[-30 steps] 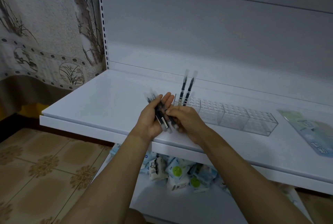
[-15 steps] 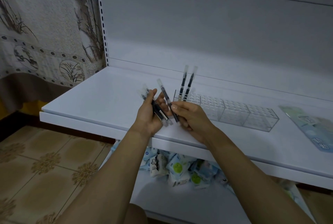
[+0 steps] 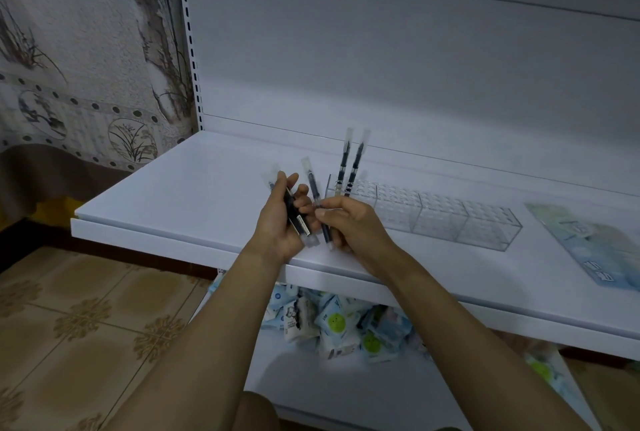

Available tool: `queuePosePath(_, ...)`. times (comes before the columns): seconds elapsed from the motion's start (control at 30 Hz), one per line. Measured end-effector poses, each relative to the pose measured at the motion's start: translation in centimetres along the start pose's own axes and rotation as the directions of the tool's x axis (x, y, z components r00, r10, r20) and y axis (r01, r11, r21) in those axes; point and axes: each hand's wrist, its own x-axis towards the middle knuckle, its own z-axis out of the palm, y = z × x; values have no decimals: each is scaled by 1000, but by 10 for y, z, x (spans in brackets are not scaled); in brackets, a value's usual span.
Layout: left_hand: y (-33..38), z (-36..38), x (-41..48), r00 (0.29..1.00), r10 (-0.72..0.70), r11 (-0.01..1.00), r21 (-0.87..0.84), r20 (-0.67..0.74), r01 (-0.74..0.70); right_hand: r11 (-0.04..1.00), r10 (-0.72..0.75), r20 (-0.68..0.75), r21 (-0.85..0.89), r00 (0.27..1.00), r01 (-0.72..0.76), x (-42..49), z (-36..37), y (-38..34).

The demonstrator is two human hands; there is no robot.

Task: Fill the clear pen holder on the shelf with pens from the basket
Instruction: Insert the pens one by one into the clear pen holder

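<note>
R hand [image 3: 349, 222] pinches one slim black clear-capped pen [image 3: 313, 188] mid-barrel; L hand [image 3: 277, 222] clamps the spare black pens [image 3: 294, 219]. At 2 o'clock, the clear slotted acrylic pen holder [image 3: 450, 219] sits on the white shelf [image 3: 173, 195] — two upright pens [image 3: 348, 160] in it. Pen prob. light, stiff, slick — grip mid-barrel.

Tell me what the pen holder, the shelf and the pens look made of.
The pen holder: clear, glossy hard plastic, likely acrylic; you see straight through its walls. The shelf: smooth matte white, probably painted metal, though the coating hides it. The pens: clear plastic barrels and frosted caps, dark refill visible inside.
</note>
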Motion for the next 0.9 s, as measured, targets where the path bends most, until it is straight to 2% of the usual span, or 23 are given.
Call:
queuePosePath(0.23,0,0,-1,1000,-1,1000,-24,25,1,999,27,-25,-17,999,-27,0,1,1)
queuePosePath(0.37,0,1,-2,999,7,1000,25,32,-8,1000,-13,-14,-18,1000,12,-2,1,2)
queuePosePath(0.57,2,7,-6,999,-54,998,-9,-3,54,996,-88,-44,-4,995,88,-5,-3,-14)
queuePosePath(0.7,3,5,-3,995,-96,994,-47,15,96,985,-169,-157,-61,973,161,3,-30,-51)
queuePosePath(0.9,0,2,2,999,-34,996,-81,32,37,976,-214,-294,-97,931,194,23,-62,-71)
